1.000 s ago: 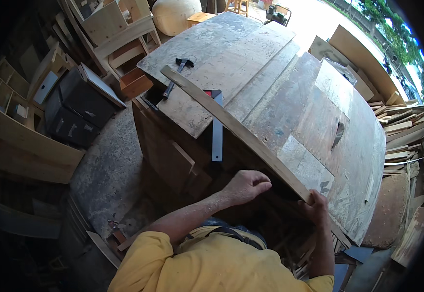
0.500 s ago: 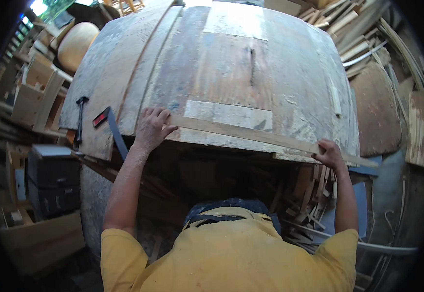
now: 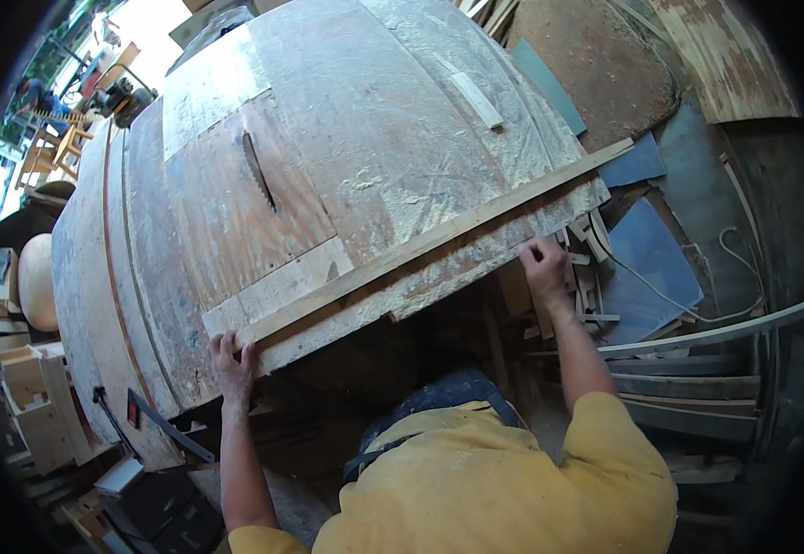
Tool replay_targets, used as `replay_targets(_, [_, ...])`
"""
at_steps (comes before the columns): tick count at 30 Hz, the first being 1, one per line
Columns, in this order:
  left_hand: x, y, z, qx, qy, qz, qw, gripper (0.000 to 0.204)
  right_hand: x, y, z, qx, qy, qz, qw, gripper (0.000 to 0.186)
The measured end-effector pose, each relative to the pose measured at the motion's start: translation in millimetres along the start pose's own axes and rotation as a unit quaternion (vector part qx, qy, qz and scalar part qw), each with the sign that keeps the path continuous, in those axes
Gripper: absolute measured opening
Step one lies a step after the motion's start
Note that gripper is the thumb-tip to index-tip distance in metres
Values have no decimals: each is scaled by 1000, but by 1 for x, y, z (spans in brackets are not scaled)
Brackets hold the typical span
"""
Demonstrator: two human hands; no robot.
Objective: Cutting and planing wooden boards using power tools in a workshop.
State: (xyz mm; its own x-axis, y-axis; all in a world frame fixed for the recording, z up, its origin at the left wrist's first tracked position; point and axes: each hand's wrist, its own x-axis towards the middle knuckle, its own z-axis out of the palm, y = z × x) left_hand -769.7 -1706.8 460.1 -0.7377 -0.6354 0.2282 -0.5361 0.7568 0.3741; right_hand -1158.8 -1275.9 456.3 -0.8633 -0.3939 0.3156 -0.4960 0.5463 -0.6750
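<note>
A long wooden strip [image 3: 439, 235] lies slantwise along the front of a worn, dusty wooden worktable [image 3: 420, 120]. At its near left end, my left hand [image 3: 233, 365] is closed on it with thumb and fingers. My right hand [image 3: 547, 268] is off the strip, by the table's front edge, its fingers curled in; nothing shows sticking out of them. Behind the strip, a toothed saw blade [image 3: 259, 171] rises from a slot in the tabletop. A short pale wood piece [image 3: 477, 100] lies farther right on the dust.
At the table's left corner lie a square [image 3: 175, 429] with a red and black handle and a dark long-handled tool [image 3: 115, 420]. Wood offcuts [image 3: 591, 277] and a blue-grey sheet [image 3: 649, 272] lie at right. A person [image 3: 37, 100] is far back left.
My view has turned to the right. My right hand has come off the strip, while the left has stayed on it, now at its near left end.
</note>
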Motion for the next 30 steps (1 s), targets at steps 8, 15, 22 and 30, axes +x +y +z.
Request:
replay_targets(8, [10, 45, 42, 39, 3, 5, 999, 46, -85, 165, 91, 276, 95, 411, 864, 33])
replay_targets(15, [2, 44, 55, 95, -10, 17, 995, 60, -73, 185, 138, -113, -18, 132, 985, 47])
replay_targets(22, [2, 43, 55, 118, -23, 10, 993, 63, -85, 195, 137, -111, -90, 209, 967, 42])
replay_targets(30, [7, 50, 57, 98, -22, -4, 995, 60, -80, 216, 142, -126, -146, 221, 956, 37])
